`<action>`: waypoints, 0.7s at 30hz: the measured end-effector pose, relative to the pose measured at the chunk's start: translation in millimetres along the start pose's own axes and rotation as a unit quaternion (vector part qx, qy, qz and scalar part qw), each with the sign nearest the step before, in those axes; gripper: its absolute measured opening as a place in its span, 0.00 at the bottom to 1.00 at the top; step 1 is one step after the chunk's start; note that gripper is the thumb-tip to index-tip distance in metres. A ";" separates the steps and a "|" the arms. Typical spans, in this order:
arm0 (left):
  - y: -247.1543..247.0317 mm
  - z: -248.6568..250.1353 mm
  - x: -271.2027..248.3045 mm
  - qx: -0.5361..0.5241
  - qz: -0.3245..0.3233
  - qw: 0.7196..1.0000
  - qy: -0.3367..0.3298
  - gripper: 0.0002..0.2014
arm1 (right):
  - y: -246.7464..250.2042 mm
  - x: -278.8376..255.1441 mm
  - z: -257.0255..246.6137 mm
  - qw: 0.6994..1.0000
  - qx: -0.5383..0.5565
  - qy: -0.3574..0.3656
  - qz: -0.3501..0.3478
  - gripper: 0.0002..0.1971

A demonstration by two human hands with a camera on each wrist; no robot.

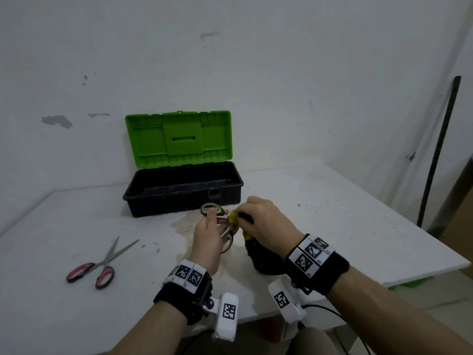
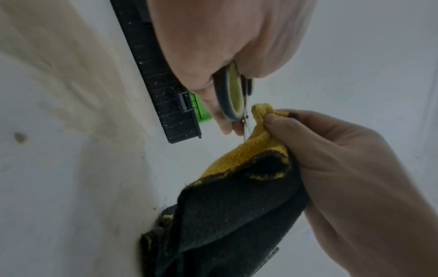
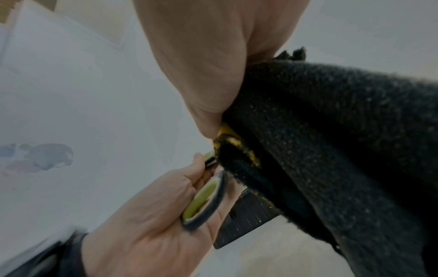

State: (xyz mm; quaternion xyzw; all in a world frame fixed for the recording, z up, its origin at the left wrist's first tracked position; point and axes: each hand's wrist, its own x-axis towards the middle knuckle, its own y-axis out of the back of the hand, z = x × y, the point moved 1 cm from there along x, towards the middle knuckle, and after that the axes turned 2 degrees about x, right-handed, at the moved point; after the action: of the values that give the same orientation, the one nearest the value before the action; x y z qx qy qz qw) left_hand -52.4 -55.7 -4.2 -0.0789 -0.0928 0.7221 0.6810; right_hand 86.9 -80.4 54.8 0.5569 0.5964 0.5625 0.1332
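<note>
My left hand (image 1: 208, 237) holds green-and-black handled scissors (image 1: 214, 210), fingers curled around the handles (image 2: 233, 93). Their thin blade (image 2: 245, 129) points toward my right hand. My right hand (image 1: 261, 221) pinches a yellow-and-black cloth (image 2: 239, 191) against that blade; the yellow edge (image 1: 233, 217) is bunched at the fingertips. The dark remainder of the cloth (image 3: 343, 142) hangs down to the white table (image 1: 332, 213). Most of the blade is hidden by the cloth and fingers.
An open toolbox (image 1: 183, 189) with a black base and raised green lid (image 1: 178, 138) stands just behind my hands. Red-handled scissors (image 1: 98, 262) lie open at the left of the table. A dark pole (image 1: 439, 149) leans on the wall at right.
</note>
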 end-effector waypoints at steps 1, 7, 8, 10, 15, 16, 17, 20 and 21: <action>-0.1 0.8 0.5 0.004 0.002 1.000 0.001 0.22 | -1.6 -0.8 -1.1 1.000 0.005 0.004 0.000 0.08; 6.0 4.3 -0.3 0.011 -0.003 1.000 0.018 0.25 | -7.4 -10.3 4.4 0.999 0.040 -0.003 0.002 0.07; 7.1 5.6 -0.8 0.026 -0.008 1.000 0.012 0.25 | -5.7 -10.5 6.6 0.999 0.047 -0.007 0.016 0.06; 9.8 8.8 -0.1 0.067 -0.017 0.998 -0.011 0.26 | -2.8 -9.7 10.8 0.998 0.057 -0.016 0.032 0.06; 17.0 10.8 1.8 0.058 -0.074 0.996 -0.012 0.46 | 4.6 -7.6 26.0 0.995 0.058 -0.056 0.058 0.07; 18.0 12.3 2.2 0.056 -0.084 0.995 -0.011 0.46 | 6.3 -8.0 29.0 0.994 0.059 -0.063 0.064 0.06; 18.7 14.5 3.3 0.069 -0.092 0.993 -0.013 0.42 | 8.0 -8.4 31.5 0.993 0.060 -0.070 0.069 0.07; 19.5 20.5 6.1 0.195 -0.097 0.974 -0.054 0.13 | 12.9 -9.0 38.0 0.990 0.064 -0.090 0.085 0.07; 21.4 20.5 7.2 0.234 -0.101 0.964 -0.071 0.07 | 14.6 -9.3 40.1 0.988 0.069 -0.101 0.090 0.07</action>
State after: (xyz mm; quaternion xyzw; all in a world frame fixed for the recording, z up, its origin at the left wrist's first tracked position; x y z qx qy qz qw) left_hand -78.5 -50.2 10.6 0.1440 0.0228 0.6551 0.7414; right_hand 129.1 -70.7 49.1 0.6701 0.5647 0.4705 0.1034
